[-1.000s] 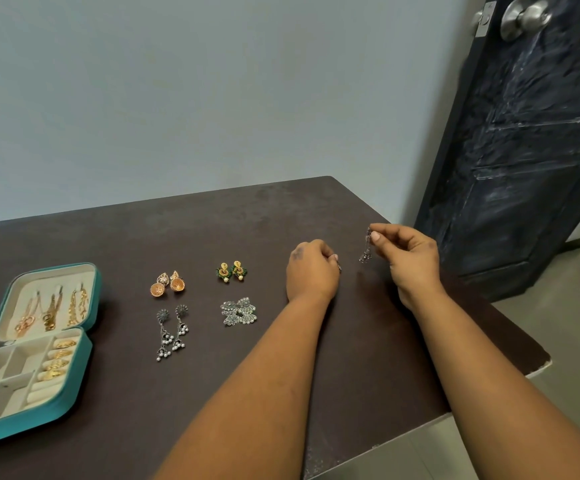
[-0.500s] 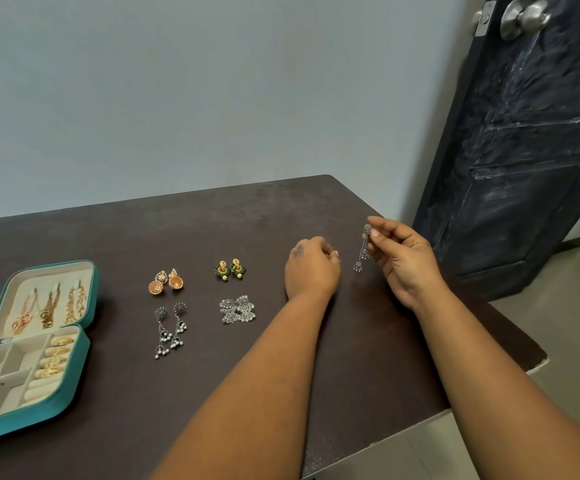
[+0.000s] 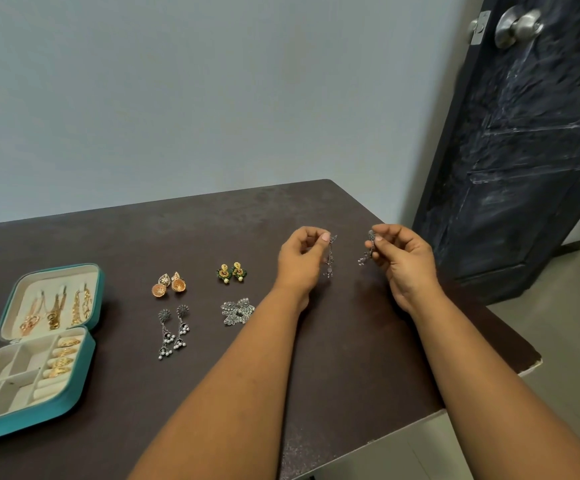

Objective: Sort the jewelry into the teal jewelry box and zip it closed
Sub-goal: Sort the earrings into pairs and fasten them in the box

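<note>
Left hand [image 3: 300, 259] is pinching one silver drop earring [image 3: 329, 259], dangling below fingertips; right hand [image 3: 402, 261] is pinching its twin [image 3: 366, 252]. Four pairs are lying on table [image 3: 350, 341]; teal jewelry box [image 3: 73, 386] is sitting open far left.

A dark brown table [image 3: 212, 220] fills the lower frame against a pale blue-grey wall [image 3: 195, 91], while a black panelled door [image 3: 531, 168] with a round metal knob [image 3: 519, 24] stands at upper right, beige floor [image 3: 558, 323] showing beneath it.
</note>
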